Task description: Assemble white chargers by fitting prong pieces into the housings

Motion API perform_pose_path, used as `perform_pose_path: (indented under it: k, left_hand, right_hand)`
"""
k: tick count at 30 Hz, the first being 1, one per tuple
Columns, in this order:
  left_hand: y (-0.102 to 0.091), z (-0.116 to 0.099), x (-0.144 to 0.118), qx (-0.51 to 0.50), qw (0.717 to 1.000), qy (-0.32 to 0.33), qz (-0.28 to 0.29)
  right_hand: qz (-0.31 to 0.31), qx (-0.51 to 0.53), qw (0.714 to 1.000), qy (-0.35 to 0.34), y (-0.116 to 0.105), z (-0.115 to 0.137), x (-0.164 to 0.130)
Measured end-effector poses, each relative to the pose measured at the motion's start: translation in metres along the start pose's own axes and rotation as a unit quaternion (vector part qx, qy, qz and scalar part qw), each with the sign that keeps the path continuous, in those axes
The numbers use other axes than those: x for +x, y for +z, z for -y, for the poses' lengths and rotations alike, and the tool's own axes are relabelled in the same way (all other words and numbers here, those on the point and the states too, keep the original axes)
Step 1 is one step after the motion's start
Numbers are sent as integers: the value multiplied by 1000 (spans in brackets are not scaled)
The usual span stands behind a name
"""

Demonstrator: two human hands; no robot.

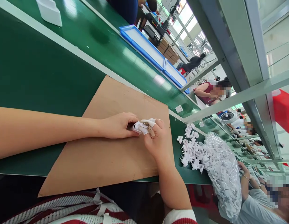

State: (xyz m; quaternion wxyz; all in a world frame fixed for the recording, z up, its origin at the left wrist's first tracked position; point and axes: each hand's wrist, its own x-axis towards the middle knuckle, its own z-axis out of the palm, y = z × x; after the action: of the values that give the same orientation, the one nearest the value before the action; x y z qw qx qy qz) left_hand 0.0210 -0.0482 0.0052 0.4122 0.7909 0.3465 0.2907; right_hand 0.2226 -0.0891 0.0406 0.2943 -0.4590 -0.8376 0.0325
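Observation:
A small white plastic part (136, 126) is held over the cardboard sheet (104, 161), its far end partly hidden by fingers. My left hand (120, 125) is closed round one end, thumb and forefinger gripping it from the left. From the right, my right hand (156, 138) pinches the other end. White covers wrap several of its fingertips. Whether the right fingers also hold a second small piece cannot be made out. To the right of the cardboard lies a pile of small white plastic pieces with thin prongs (191, 147).
A clear plastic bag full of white pieces (222, 174) hangs over the right table edge, beside another person's hand (243, 169). Blue-rimmed trays (144, 43) line the far side of the green belt (100, 40). A white housing (49, 12) sits upper left. Metal frame posts (238, 104) cross overhead.

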Motion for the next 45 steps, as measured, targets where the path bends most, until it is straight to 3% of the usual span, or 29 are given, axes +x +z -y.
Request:
perform_pose_path:
  k: [7, 12, 19, 21, 26, 33, 38, 42, 45]
  left_hand:
    - [0, -1, 0, -3, 1000, -14, -7]
    - [1, -1, 0, -2, 1000, -8, -10]
    - [1, 2, 0, 17, 1000, 13, -1]
    - [2, 3, 0, 22, 1000, 17, 3]
    - [7, 1, 0, 32, 999, 33, -23]
    - [13, 10, -4, 87, 990, 102, -49]
    - [17, 15, -5, 249, 955, 155, -38]
    - [20, -4, -10, 388, 916, 104, -17]
    - [20, -18, -14, 418, 905, 78, -12]
  right_hand:
    - [55, -79, 995, -5, -1, 2, 2]
    - [59, -75, 995, 3, 2, 0, 5]
    - [103, -103, 989, -37, -10, 0, 20]
    - [104, -116, 988, -17, -9, 3, 18]
    - [70, -123, 984, 106, 4, 10, 8]
    - [50, -94, 981, 164, 6, 18, 3]
    - [29, -105, 975, 195, 7, 24, -4]
    - [12, -92, 969, 231, 12, 26, -7]
    - [-5, -62, 964, 257, 15, 28, -8]
